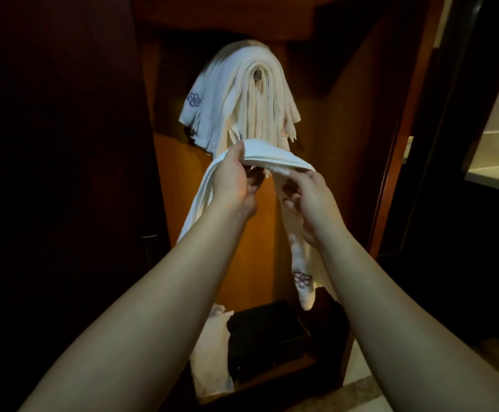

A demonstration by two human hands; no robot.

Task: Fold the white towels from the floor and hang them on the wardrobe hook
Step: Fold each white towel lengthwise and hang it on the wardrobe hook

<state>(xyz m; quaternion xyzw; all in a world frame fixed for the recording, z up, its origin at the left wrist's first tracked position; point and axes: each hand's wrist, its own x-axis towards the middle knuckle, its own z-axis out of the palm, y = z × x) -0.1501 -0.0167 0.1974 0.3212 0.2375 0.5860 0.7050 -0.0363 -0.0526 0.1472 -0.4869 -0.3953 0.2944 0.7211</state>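
Head view: hung towels [242,93] crowd hook [257,75].

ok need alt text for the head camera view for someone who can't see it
Two bare hands hold a folded white towel up before an open wooden wardrobe: the left hand grips its fold, the right hand touches its hanging end. Above, a thick bundle of white towels already drapes over the hook; a dark box sits on the bottom shelf.
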